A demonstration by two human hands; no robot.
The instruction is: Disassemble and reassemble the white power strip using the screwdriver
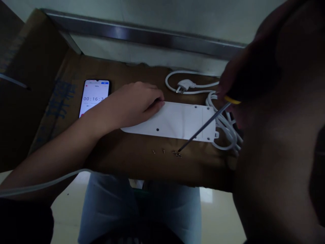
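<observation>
A white power strip lies face down, its flat back with dark screw holes turned up. My left hand rests over its left part, fingers curled and thumb and fingertips together at the far edge. On the right, close to the camera and dark, my right hand is closed round a screwdriver with a yellow-edged handle. The long shaft slants down left across the strip. Its tip is at a small heap of screws in front of the strip; whether it touches them I cannot tell. Two loose screws lie left of the heap.
A white power cord lies coiled behind and right of the strip, its plug near the wall. A phone showing a timer lies left. Everything rests on brown cardboard, its front edge above my knees. A pale cable crosses my left forearm.
</observation>
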